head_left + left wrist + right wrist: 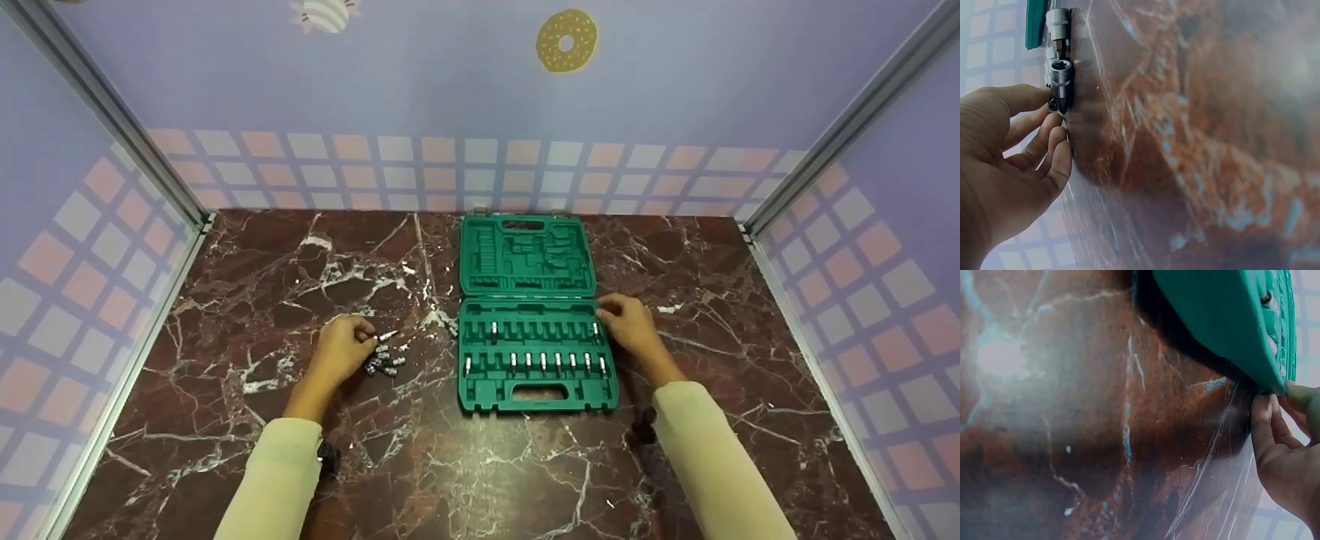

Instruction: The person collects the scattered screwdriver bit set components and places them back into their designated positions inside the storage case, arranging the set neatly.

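The green socket case [538,397] lies opened out flat, its lid [487,283] folded back toward the wall. Several silver bit sockets [557,364] stand in its slots, most of them in the front row. To the left of the case, my left hand [343,351] pinches a bit socket [387,336] between thumb and fingertips. Right beside those fingers is a small pile of loose bit sockets [386,363]; one socket [1061,79] shows its star-shaped opening in the left wrist view. My right hand [628,324] grips the case's right edge, thumb [1301,397] at the rim.
Brown marbled table [390,465] with white veins stretches under everything. A patterned wall [420,82] closes off the back, and side panels [885,247] stand left and right. One small piece [452,328] lies against the case's left side.
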Action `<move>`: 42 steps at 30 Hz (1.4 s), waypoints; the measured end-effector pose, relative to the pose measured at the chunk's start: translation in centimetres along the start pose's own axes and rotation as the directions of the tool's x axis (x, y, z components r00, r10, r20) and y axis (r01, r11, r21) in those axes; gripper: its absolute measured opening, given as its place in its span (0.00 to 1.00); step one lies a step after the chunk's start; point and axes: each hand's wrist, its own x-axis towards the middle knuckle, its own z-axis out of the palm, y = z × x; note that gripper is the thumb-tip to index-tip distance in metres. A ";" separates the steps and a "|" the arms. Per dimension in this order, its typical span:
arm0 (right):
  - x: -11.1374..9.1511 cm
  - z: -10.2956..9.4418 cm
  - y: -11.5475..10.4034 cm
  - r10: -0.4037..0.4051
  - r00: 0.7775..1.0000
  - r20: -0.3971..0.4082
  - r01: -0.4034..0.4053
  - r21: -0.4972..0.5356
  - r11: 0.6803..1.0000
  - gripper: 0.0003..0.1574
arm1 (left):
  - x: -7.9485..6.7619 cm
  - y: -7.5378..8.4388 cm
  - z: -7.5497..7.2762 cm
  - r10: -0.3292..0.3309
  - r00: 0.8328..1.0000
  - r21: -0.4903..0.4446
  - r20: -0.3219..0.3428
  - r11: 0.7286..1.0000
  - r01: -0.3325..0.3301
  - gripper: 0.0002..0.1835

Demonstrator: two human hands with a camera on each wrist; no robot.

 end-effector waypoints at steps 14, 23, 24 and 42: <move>-0.1 0.2 0.0 -0.023 0.999 -0.030 0.023 -0.003 1.000 0.17 | -0.2 0.0 0.0 0.030 0.999 0.016 -0.045 0.999 -0.030 0.04; -0.1 0.2 0.0 -0.016 0.999 -0.035 0.016 0.004 1.000 0.16 | 0.0 -0.3 -0.1 0.012 0.999 -0.016 -0.050 1.000 -0.013 0.03; -0.1 0.2 0.0 -0.015 0.999 -0.035 0.015 0.004 1.000 0.16 | 0.0 -0.4 -0.1 0.009 0.999 -0.021 -0.052 1.000 -0.010 0.03; -0.2 0.4 -0.1 -0.009 0.999 -0.035 0.010 0.023 1.000 0.16 | -0.3 2.8 -1.3 -0.030 0.999 -0.164 -0.031 0.986 0.025 0.08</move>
